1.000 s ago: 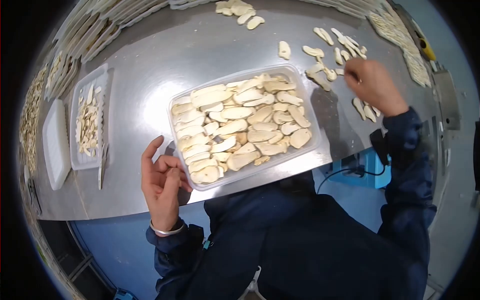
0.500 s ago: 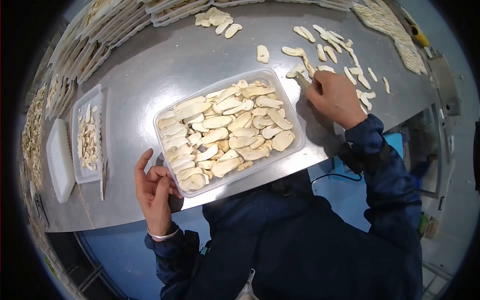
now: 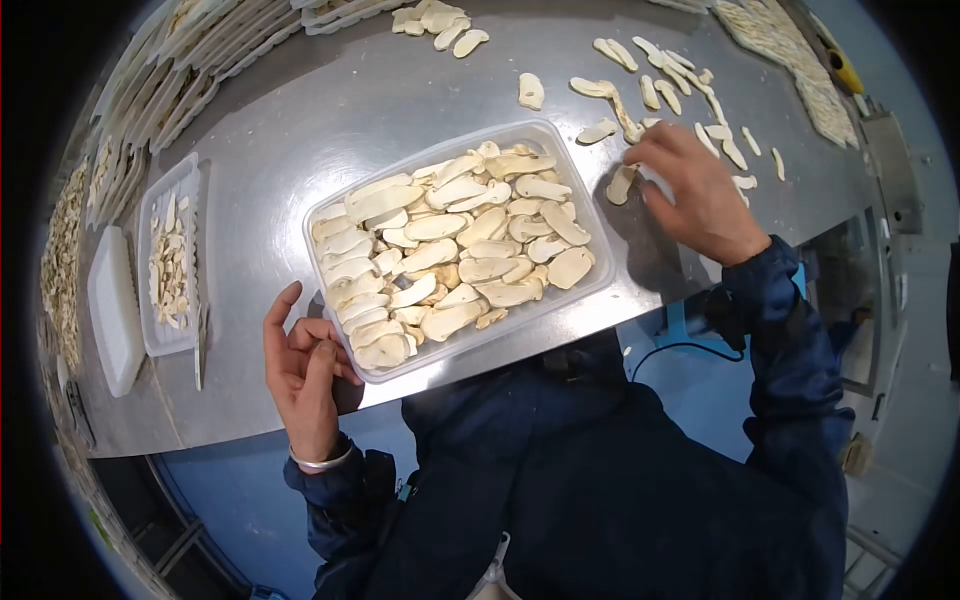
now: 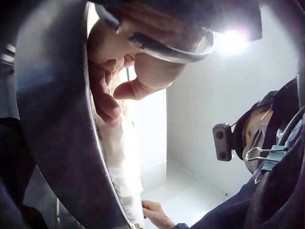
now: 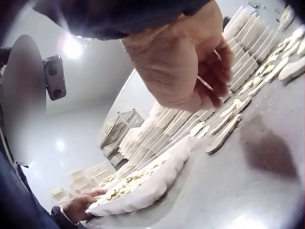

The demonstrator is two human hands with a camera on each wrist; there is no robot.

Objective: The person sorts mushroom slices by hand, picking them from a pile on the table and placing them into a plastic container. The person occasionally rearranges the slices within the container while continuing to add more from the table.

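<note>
A clear plastic tray (image 3: 330,300) filled with sliced mushrooms (image 3: 435,228) sits on the table. My left hand (image 3: 305,375) rests against its near left corner, index finger extended and the other fingers loosely bent at the wall. In the left wrist view, the left hand's fingertips (image 4: 112,112) meet the tray's side. To the right of the tray, my right hand (image 3: 700,195) hovers with thumb and index finger apart, nearest to a mushroom slice (image 3: 620,186) on the table. In the right wrist view, that hand (image 5: 186,67) stands above the slice, its bent fingers partly hidden.
Several loose slices (image 3: 680,75) lie at the right, and a small heap (image 3: 435,20) at the back. On the left are a white tray (image 3: 150,330) of thin pieces, a white lid-like tray (image 3: 115,310) and a knife (image 3: 200,350). Stacked trays (image 3: 160,90) line the back left.
My right hand came in from the right toward the tray, then drew slightly back; the slice beside it has turned and shifted toward me. My left hand stays at the tray's corner.
</note>
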